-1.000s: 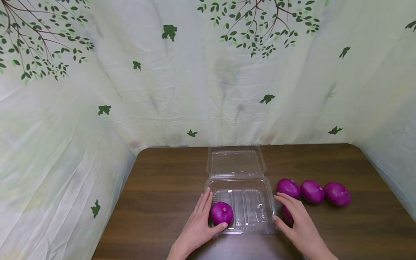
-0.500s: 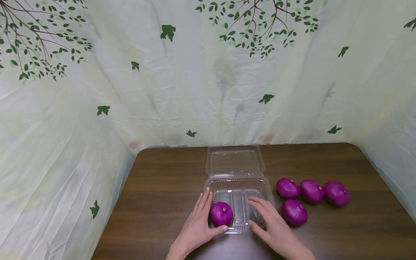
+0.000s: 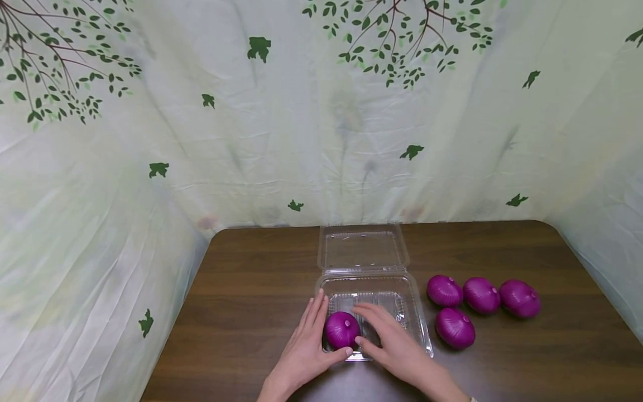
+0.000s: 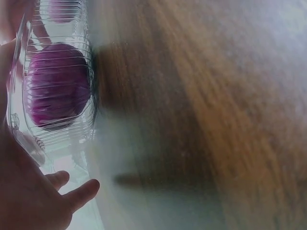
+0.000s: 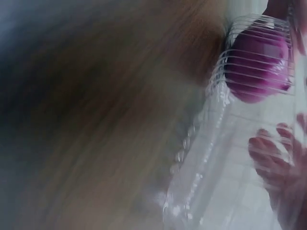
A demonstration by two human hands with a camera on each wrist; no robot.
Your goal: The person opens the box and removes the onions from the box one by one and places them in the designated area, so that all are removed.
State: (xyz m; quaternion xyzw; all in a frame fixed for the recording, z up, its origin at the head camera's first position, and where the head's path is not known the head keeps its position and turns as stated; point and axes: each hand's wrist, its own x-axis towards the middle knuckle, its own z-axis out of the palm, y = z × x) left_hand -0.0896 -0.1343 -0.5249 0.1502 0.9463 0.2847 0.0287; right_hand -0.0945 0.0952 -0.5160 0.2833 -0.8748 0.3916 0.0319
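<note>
A purple onion (image 3: 342, 330) sits in the near left corner of a clear plastic clamshell container (image 3: 413, 312), whose lid lies folded back. Along the container's left side rests my left hand (image 3: 307, 347), fingers extended and thumb across the near rim beside the onion. My right hand (image 3: 394, 345) is over the container with its fingers loosely bent. Its thumb tip comes right up to the onion's right side; whether they touch I cannot tell. Through the ribbed plastic wall the onion (image 4: 58, 86) shows in the left wrist view. The right wrist view is blurred, with the onion (image 5: 259, 64) top right.
To the container's right, several more purple onions lie on the brown wooden table (image 3: 261, 279): three in a row at the back, the middle one (image 3: 482, 296) among them, and a nearer onion (image 3: 455, 329). A leaf-printed cloth (image 3: 351, 139) hangs behind the table.
My right hand has moved left from the container's right edge to beside the onion inside, uncovering the nearer loose onion. The left hand and the onions have stayed put.
</note>
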